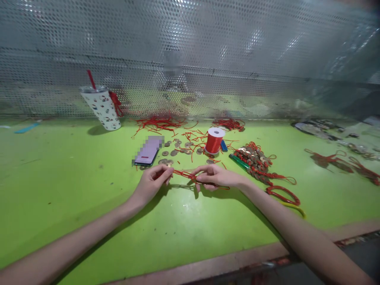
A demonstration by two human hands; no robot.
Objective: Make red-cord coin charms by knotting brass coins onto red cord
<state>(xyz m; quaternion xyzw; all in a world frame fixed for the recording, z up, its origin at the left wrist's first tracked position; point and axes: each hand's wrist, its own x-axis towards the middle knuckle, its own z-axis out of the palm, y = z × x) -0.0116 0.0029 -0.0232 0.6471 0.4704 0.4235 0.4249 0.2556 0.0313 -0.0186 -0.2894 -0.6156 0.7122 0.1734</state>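
A red cord (184, 174) is stretched between my two hands, just above the green table. My left hand (154, 179) pinches one end of it between thumb and fingertips. Further along, the fingers of my right hand (214, 177) are closed on the same cord, and a loop of it sticks out past them on the right. Whether a coin hangs on the cord inside either hand is hidden. Beyond my hands lie loose bronze-coloured coins (174, 152) and a spool of red thread (215, 141). A phone (148, 151) lies beyond my left hand.
To the right sits a pile of coins strung on red cord (252, 155) with a green lighter (239, 162). A blue lighter (223, 146) lies behind the spool. Red cord scraps (160, 123) lie near the mesh screen (190, 71). A patterned tumbler (102, 107) stands left.
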